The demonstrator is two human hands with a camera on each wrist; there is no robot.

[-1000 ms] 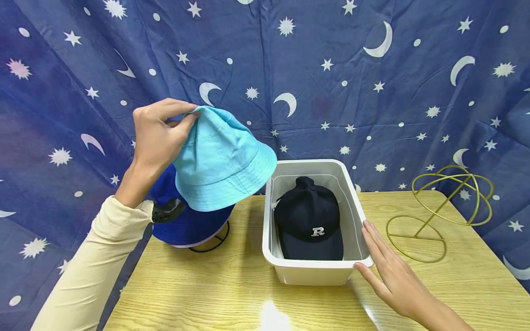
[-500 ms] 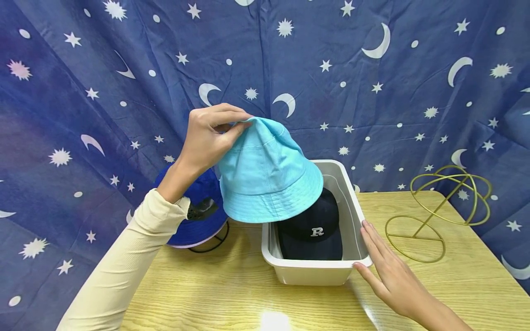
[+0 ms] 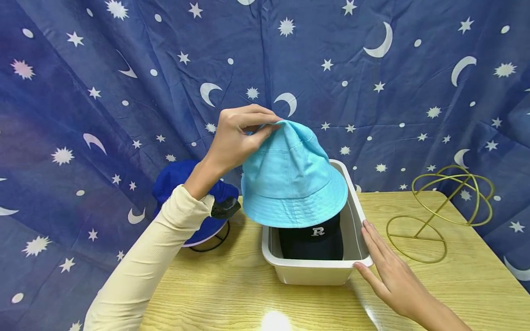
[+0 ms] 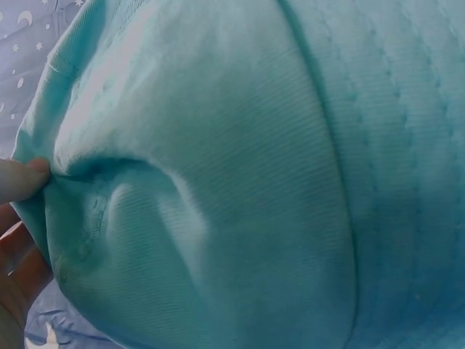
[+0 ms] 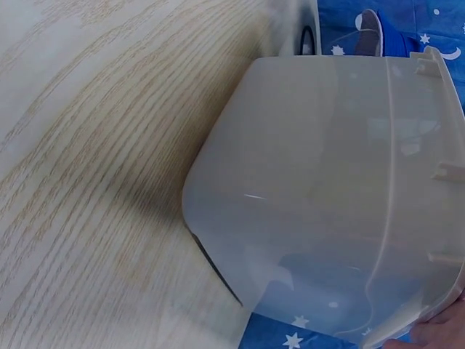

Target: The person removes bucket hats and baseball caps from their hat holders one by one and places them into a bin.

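Note:
My left hand [image 3: 244,135] pinches the crown of a light blue bucket hat [image 3: 294,179] between thumb and fingers. The hat hangs brim down over a white plastic bin [image 3: 314,272], overlapping its left and back part in the head view. Inside the bin lies a black baseball cap [image 3: 308,246] with a white letter R, its upper part hidden by the hat. My right hand [image 3: 393,280] rests against the bin's front right corner, fingers straight along the rim. The left wrist view is filled by the bucket hat [image 4: 218,182], a fold running from the pinching thumb.
Behind my left forearm, a dark blue bucket hat [image 3: 174,181] sits on a dark wire stand [image 3: 217,243]. A gold wire hat stand [image 3: 432,214] stands bare at the right of the wooden table [image 3: 223,294]. A blue star-and-moon curtain [image 3: 314,55] hangs behind.
My left hand has carried the light blue bucket hat rightward and slightly down, from beside the bin to over it. My right hand has stayed at the bin's corner.

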